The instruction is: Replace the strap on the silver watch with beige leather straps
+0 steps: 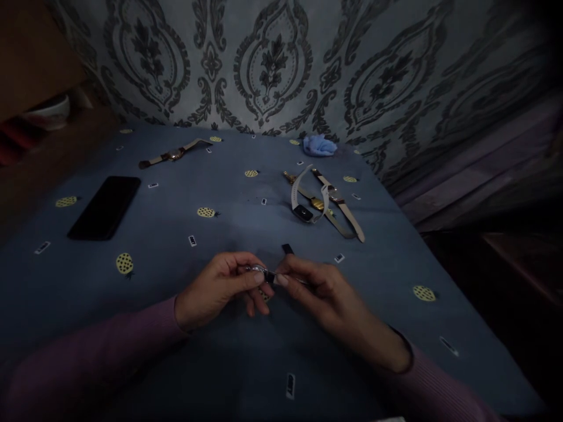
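Hands, two: left hand (220, 287) and right hand (328, 293). Watches, five: one held watch (257, 268) between them, one tan-strapped watch (175, 155) beyond the left hand, three (white-banded watch (302, 213), gold watch (317, 204), pale-strapped watch (335, 194)) beyond the right. Phones, one (104, 208). Crumpled blue cloths, one (319, 146). Bowls, one (53, 115).

A small watch (258, 268) is held above the table between the left hand (220, 287) and right hand (325, 287) — silvery, rounded case, dark strap (270, 277) running toward four o'clock — with a dark strip (287, 249) at two o'clock.
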Demonstrator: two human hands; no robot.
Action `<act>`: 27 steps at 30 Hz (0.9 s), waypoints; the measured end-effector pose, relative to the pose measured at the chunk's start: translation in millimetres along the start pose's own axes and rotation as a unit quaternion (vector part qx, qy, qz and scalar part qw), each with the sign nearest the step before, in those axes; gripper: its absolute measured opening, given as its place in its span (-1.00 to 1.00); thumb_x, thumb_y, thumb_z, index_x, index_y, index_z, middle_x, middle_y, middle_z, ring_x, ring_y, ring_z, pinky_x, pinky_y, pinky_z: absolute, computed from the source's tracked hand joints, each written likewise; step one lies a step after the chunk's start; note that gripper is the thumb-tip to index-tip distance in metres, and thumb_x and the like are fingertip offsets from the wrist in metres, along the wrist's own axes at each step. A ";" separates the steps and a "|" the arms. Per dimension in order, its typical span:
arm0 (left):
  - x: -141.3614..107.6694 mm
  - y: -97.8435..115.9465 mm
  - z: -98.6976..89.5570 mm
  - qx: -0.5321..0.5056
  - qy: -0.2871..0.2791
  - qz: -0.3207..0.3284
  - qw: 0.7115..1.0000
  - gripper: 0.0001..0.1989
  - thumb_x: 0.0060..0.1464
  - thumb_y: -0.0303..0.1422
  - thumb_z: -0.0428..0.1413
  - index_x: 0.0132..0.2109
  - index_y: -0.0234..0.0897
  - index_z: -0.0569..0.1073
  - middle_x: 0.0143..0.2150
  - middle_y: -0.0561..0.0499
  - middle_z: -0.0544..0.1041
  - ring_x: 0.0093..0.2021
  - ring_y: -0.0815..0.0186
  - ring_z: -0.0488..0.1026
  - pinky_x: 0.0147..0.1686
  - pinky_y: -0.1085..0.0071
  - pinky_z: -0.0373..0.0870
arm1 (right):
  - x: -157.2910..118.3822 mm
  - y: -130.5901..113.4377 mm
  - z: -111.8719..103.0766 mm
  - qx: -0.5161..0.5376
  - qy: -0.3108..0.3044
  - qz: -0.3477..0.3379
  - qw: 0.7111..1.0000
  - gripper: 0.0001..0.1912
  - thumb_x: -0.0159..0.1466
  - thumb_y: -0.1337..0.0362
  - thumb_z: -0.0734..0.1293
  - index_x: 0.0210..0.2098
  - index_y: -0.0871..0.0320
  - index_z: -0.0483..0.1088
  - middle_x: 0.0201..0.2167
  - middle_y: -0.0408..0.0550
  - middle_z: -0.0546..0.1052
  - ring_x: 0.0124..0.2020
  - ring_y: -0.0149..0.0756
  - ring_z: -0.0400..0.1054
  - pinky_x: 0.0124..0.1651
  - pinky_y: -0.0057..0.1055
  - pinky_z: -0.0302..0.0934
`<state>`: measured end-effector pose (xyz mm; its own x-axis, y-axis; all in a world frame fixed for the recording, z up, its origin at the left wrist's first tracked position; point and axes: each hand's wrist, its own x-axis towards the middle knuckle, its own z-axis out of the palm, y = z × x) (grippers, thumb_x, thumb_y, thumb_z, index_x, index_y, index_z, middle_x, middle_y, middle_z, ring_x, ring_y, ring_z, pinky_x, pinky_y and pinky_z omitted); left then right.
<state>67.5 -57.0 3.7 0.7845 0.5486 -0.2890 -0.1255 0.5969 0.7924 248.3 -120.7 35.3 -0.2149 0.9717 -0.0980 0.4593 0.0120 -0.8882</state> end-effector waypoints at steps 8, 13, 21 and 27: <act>-1.2 0.6 -0.7 -0.015 -0.008 -0.014 1.000 -0.81 0.06 -0.35 0.22 -0.29 -0.41 0.41 -0.41 -0.03 0.57 -0.47 0.35 0.57 -0.52 0.57 0.45 | 3.7 2.1 0.5 0.016 -0.002 0.008 1.000 -0.76 0.33 0.21 0.19 -0.42 0.17 0.34 -0.51 -0.14 0.40 -0.47 -0.39 0.26 -0.41 -0.45 0.13; -0.9 0.5 -1.4 -0.026 -0.013 -0.021 0.999 -0.81 0.04 -0.38 0.24 -0.28 -0.41 0.42 -0.42 -0.04 0.57 -0.44 0.33 0.59 -0.48 0.57 0.46 | 2.9 2.4 1.4 0.012 -0.003 0.023 1.000 -0.76 0.32 0.19 0.19 -0.42 0.17 0.33 -0.54 -0.16 0.37 -0.50 -0.40 0.22 -0.45 -0.45 0.11; 0.4 0.1 -1.9 -0.028 -0.011 -0.025 0.999 -0.83 0.02 -0.42 0.25 -0.30 -0.42 0.42 -0.44 -0.03 0.57 -0.44 0.34 0.59 -0.49 0.60 0.46 | 2.4 -1.2 2.9 -0.006 -0.019 0.010 1.000 -0.76 0.34 0.22 0.17 -0.41 0.16 0.32 -0.53 -0.16 0.38 -0.49 -0.40 0.24 -0.42 -0.44 0.11; -2.3 2.2 2.0 -0.031 0.006 -0.019 0.999 -0.86 0.02 -0.42 0.23 -0.33 -0.41 0.42 -0.47 0.00 0.56 -0.48 0.37 0.57 -0.51 0.61 0.44 | 2.2 -1.2 8.3 -0.014 0.005 0.004 1.000 -0.76 0.35 0.22 0.17 -0.43 0.14 0.29 -0.57 -0.20 0.33 -0.54 -0.43 0.21 -0.48 -0.47 0.08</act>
<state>66.7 -58.1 7.2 0.7818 0.5319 -0.3253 -0.1331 0.6521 0.7464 240.1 -120.5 32.5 -0.2037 0.9739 -0.1002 0.4848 0.0114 -0.8745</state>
